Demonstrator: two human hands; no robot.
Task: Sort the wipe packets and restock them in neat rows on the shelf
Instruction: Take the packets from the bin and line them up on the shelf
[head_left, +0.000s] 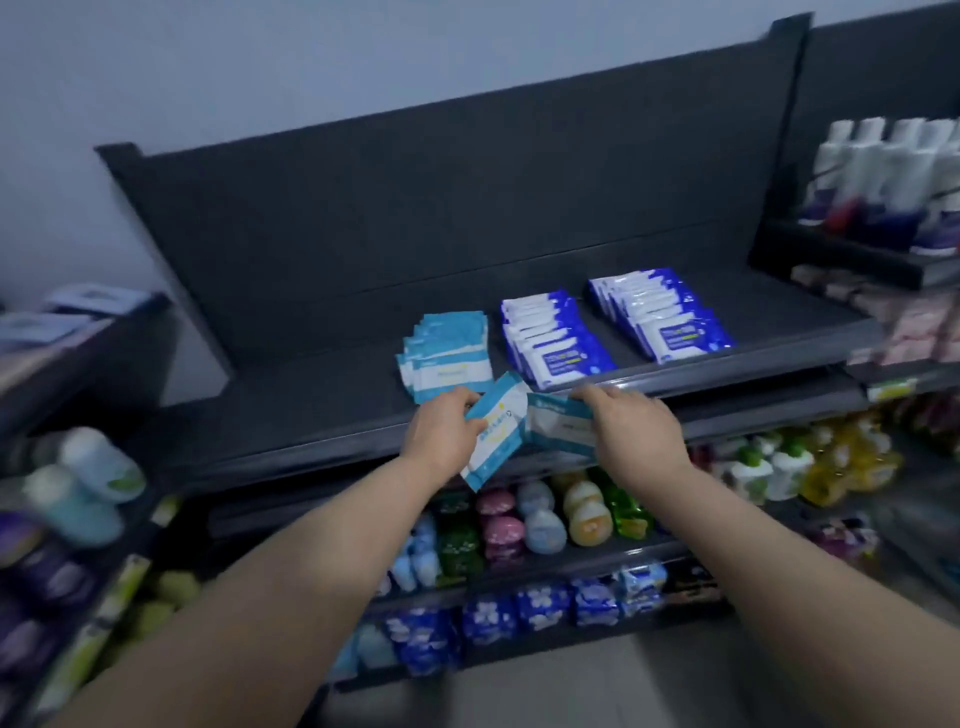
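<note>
At the shelf (311, 400) front, the left grip (447, 431) holds a packet (496, 426) with its long axis angled up-right, the right grip (639, 426) a second packet (558, 421) lying level.

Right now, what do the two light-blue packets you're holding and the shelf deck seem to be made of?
Light-blue packets: probably thin printed plastic film; the one in the left hand curves slightly. Shelf deck: likely painted metal, dark matte, judging by its thin rigid front edge; blur leaves this uncertain.
</note>
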